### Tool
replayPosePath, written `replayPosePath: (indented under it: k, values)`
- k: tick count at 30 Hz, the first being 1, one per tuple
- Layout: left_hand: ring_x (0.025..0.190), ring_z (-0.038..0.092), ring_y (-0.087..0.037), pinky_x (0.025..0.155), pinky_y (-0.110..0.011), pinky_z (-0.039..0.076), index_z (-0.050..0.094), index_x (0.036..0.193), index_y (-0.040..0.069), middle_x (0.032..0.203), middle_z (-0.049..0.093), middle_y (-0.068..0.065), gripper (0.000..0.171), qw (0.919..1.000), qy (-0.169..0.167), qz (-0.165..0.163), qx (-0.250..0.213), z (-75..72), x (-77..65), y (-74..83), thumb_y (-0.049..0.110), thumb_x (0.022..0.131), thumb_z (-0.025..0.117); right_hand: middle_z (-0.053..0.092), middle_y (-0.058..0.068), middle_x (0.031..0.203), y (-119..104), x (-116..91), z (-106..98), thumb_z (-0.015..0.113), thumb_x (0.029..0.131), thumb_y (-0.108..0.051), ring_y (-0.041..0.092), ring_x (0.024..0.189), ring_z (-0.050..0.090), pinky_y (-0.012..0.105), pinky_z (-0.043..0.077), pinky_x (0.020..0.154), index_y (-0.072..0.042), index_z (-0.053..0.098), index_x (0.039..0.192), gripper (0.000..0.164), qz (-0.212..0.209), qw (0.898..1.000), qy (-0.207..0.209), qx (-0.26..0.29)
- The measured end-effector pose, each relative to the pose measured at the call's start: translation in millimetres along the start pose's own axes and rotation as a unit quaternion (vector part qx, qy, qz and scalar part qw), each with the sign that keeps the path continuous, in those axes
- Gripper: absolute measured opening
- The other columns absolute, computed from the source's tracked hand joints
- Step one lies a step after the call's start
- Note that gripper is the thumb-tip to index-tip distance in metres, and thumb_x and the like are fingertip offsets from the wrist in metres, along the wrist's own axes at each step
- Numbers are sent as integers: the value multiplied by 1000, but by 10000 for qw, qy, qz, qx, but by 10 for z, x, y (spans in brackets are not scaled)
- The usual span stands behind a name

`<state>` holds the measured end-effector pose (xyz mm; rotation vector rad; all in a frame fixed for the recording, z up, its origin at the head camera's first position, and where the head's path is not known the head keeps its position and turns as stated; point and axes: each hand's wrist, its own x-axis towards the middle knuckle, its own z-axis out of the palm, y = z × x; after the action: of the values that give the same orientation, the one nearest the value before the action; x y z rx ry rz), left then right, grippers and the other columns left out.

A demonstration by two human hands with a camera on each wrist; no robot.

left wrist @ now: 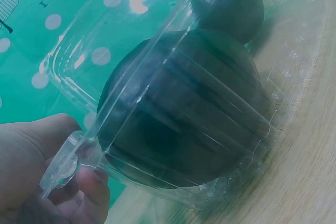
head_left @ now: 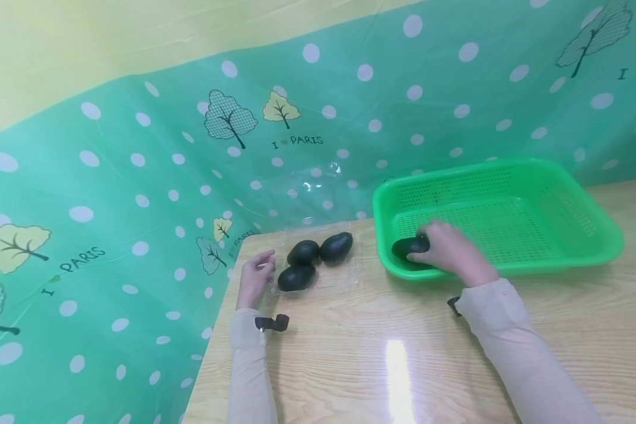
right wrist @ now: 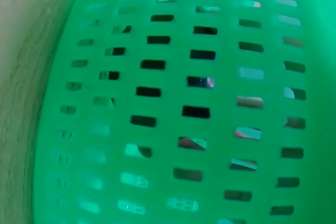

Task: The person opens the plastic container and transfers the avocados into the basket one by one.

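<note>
At the basket's left end, my right hand (head_left: 447, 247) grips a dark avocado (head_left: 403, 249) inside the green plastic basket (head_left: 577, 259). My left hand (head_left: 257, 277) pinches the edge tab of a clear plastic clamshell box (head_left: 352, 277), which shows close up in the left wrist view. Inside that box lie three avocados: one at the front (head_left: 297, 277), one behind it (head_left: 304, 253) and one at the right (head_left: 336, 248). The box's lid (left wrist: 73, 72) stands raised at the back. In the right wrist view the slotted basket wall (right wrist: 173, 93) hides the right hand and most of the avocado.
Both things rest on a light wooden table (head_left: 344, 353). Behind and to the left hangs a green dotted cloth (head_left: 153, 235) with printed trees. The basket's tall rim stands between the box and the basket's inside.
</note>
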<state>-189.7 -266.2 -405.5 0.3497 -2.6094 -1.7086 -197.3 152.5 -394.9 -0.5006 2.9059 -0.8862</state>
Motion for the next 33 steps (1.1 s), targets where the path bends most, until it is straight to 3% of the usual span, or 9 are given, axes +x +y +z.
replayPosePath:
  k: [4,9,16,22,27,30,33]
  values:
    - [90,62,-26,60,-21,51,55,137,-3,125,56,-27,39,10000,12,-2,42,-4,-8,9,6,99,55,67,19,100,5,1,1,80,82,-29,29,86,62,44,54,70,8,65,112,50,17,10000,-76,37]
    - [77,58,-8,60,-22,51,55,137,-4,121,58,-23,40,10000,11,33,86,-3,-13,17,6,99,55,68,18,99,-5,-10,-6,79,83,-28,26,83,62,40,53,68,8,65,112,48,53,9997,-220,92]
    - [78,58,-8,61,-22,52,54,137,-4,121,58,-24,40,9999,34,54,141,-3,-15,21,7,99,55,67,23,111,-19,-27,-9,77,86,-31,31,93,63,47,53,76,9,62,122,55,99,9996,-277,-48]
    - [76,58,-10,60,-22,51,54,138,-3,123,57,-26,40,9999,23,43,125,-5,-14,23,7,99,55,68,20,108,-18,-18,-5,74,88,-31,30,90,62,46,52,74,8,64,119,51,95,9995,-263,-111]
    - [73,57,-10,60,-23,51,53,139,-3,126,56,-28,41,9999,-9,-9,114,-5,-10,18,7,99,55,62,27,123,-31,-18,2,70,92,-32,43,112,60,57,50,91,9,59,127,55,74,9996,-239,-141]
    - [74,59,-18,59,-23,50,52,139,-3,127,56,-29,41,9999,-27,-43,119,-5,-10,18,7,99,55,58,30,131,-42,-10,4,68,93,-33,47,122,53,60,45,100,10,56,131,58,15,9998,-163,-118]
    - [87,61,-33,60,-22,51,52,139,-3,129,55,-30,42,9999,-40,-37,89,-3,-5,16,5,98,54,56,29,134,-58,4,0,67,94,-33,47,126,50,60,42,104,9,55,132,58,-82,9999,-7,-84]
